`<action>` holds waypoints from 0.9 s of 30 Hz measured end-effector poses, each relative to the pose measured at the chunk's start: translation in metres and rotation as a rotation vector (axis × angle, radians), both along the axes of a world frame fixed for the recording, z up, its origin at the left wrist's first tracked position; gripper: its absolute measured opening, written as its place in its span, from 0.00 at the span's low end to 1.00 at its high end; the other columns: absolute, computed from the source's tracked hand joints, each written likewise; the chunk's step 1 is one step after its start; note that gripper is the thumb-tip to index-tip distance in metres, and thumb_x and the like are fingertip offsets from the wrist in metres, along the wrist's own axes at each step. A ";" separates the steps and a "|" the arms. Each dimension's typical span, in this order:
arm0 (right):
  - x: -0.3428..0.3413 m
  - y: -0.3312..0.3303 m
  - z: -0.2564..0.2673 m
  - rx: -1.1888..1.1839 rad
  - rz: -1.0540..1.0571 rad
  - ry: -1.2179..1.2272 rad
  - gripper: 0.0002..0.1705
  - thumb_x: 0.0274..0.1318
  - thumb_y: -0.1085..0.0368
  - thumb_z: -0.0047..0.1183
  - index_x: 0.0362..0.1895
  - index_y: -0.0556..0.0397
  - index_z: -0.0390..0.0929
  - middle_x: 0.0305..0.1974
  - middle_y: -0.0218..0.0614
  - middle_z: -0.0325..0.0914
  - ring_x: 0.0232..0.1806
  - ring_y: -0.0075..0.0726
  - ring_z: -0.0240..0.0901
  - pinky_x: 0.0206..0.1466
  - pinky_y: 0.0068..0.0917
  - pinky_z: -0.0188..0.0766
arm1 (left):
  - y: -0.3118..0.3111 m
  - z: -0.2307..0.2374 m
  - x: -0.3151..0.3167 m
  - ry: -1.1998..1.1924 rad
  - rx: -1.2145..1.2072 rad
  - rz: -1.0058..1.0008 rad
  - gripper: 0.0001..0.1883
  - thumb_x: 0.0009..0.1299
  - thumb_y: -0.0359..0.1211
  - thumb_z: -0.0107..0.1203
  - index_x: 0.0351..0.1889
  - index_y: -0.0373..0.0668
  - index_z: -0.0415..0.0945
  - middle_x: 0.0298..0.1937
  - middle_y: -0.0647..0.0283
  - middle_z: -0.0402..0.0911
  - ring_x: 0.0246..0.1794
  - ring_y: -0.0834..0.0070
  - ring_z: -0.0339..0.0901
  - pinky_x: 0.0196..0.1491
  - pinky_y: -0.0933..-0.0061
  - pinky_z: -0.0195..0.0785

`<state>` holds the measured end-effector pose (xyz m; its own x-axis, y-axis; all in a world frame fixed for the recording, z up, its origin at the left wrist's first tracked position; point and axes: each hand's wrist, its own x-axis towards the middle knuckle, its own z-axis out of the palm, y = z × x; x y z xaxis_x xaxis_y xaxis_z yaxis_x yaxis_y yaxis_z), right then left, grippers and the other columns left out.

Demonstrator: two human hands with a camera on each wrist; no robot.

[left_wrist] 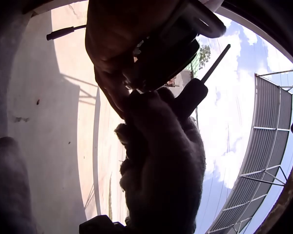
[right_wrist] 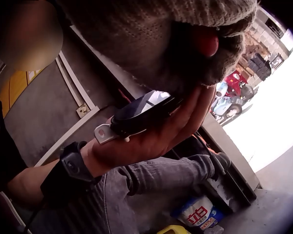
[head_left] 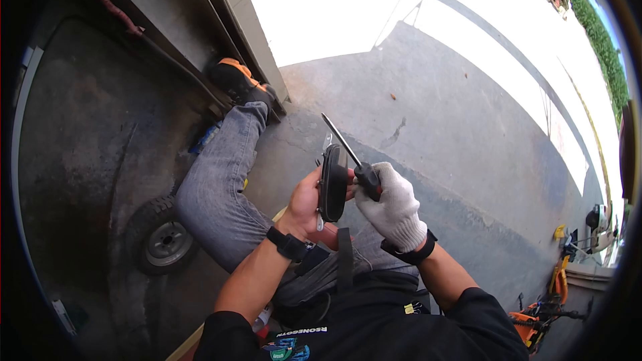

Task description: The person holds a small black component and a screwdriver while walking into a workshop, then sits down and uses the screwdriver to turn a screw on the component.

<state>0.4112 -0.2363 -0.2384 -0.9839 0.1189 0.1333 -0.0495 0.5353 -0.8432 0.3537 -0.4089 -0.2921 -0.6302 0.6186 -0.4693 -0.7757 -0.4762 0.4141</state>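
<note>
A black oval part with metal tabs [head_left: 333, 184] lies in my bare left hand [head_left: 304, 204], the fingers curled round its underside. In the right wrist view its glossy face [right_wrist: 145, 108] and a metal tab with a hole [right_wrist: 103, 133] show. My right hand [head_left: 394, 210], in a white knitted glove, grips the dark handle of a screwdriver [head_left: 367, 179]; the bare shaft points up and to the left, above the part. In the left wrist view the screwdriver [left_wrist: 193, 96] and gloved hand [left_wrist: 163, 161] are in silhouette. The gloved fingers are close to the left fingertips; whether they touch, I cannot tell.
A small wheel with a tyre [head_left: 164, 241] is on the floor left of the bent leg [head_left: 217, 167]. A shoe [head_left: 237, 80] is beside a metal frame [head_left: 247, 33]. Orange equipment [head_left: 535, 314] stands at lower right. A blue and white bag [right_wrist: 200, 213] lies near the leg.
</note>
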 end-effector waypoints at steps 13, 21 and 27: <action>0.033 0.056 0.036 -0.229 0.178 -0.421 0.27 0.60 0.65 0.58 0.63 0.58 0.73 0.46 0.44 0.76 0.42 0.31 0.78 0.45 0.29 0.74 | -0.008 -0.020 -0.005 -0.065 0.328 -0.043 0.32 0.83 0.55 0.35 0.55 0.32 0.71 0.41 0.56 0.76 0.32 0.69 0.72 0.37 0.71 0.69; 0.059 0.074 0.056 -0.398 0.013 -0.405 0.22 0.48 0.73 0.68 0.50 0.59 0.80 0.43 0.33 0.81 0.43 0.24 0.79 0.49 0.25 0.77 | -0.008 -0.010 -0.008 -0.052 0.246 -0.013 0.33 0.83 0.55 0.35 0.57 0.30 0.71 0.40 0.57 0.76 0.31 0.71 0.74 0.34 0.73 0.71; 0.064 0.071 0.058 -0.482 -0.024 -0.566 0.20 0.49 0.74 0.68 0.48 0.60 0.81 0.42 0.34 0.83 0.44 0.24 0.79 0.49 0.24 0.77 | -0.008 -0.012 -0.007 -0.021 0.166 -0.008 0.32 0.83 0.54 0.36 0.57 0.30 0.71 0.38 0.58 0.75 0.31 0.71 0.74 0.32 0.74 0.71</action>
<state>0.4748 -0.1651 -0.1803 -0.8828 0.0588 -0.4660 0.4697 0.0949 -0.8777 0.3465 -0.4168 -0.3045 -0.6159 0.6937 -0.3734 -0.7876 -0.5302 0.3140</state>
